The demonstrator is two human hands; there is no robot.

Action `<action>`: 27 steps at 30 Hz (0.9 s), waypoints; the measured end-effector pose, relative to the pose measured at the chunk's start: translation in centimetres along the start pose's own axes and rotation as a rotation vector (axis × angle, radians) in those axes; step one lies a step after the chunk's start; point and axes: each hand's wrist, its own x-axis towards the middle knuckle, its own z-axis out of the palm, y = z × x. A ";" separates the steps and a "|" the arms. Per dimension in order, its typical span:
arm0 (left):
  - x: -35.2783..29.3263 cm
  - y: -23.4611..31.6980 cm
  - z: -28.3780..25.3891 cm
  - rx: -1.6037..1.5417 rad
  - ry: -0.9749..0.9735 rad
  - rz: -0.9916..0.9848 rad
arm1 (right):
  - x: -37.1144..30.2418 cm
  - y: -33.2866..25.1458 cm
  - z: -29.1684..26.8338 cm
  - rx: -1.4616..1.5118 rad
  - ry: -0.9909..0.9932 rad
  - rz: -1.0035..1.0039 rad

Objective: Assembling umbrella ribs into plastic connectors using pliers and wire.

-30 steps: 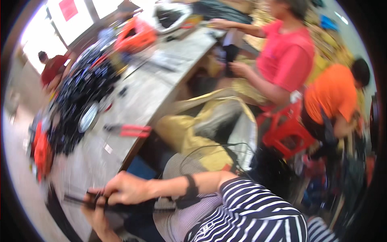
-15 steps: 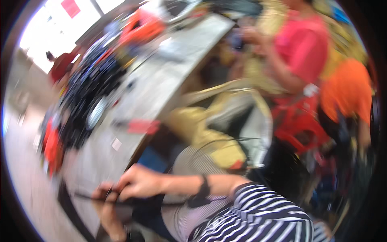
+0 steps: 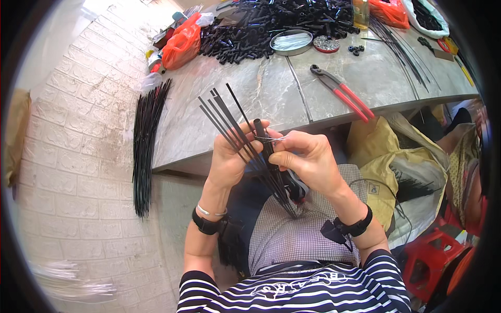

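My left hand (image 3: 229,159) is wrapped round several thin black rods (image 3: 223,116), which fan out up and to the left and run down toward my lap. A thicker black tube (image 3: 258,126) stands between my two hands, also steadied by the left fingers. My right hand (image 3: 313,159) is closed in a pinch on a thin silvery wire (image 3: 274,139) that crosses the tube just below its top end. The lower part of the tube is partly hidden behind the rods and my right thumb.
Red-handled pliers (image 3: 348,99) lie at the front of the grey tabletop (image 3: 229,94). Behind them are a pile of black tubes (image 3: 271,26), a tin of pale sticks (image 3: 291,41) and a red dish (image 3: 326,44). A rod bundle (image 3: 148,151) overhangs the left edge. Yellow sacks (image 3: 376,172) and a red stool (image 3: 430,255) stand right.
The view has swung from a blurred, tilted look along the table to a steady one facing it. My hands now appear mid-picture, the rods and tube showing clearly.
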 end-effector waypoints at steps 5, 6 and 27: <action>-0.3 -0.2 -0.8 0.040 -0.049 0.023 | 0.0 0.2 0.2 0.050 -0.017 0.128; -0.3 -0.3 -1.0 0.019 -0.049 0.029 | 0.1 0.4 0.3 0.064 -0.017 0.129; -0.2 -1.1 -1.4 -0.098 -0.036 0.037 | 0.1 0.9 0.7 -0.099 0.008 -0.091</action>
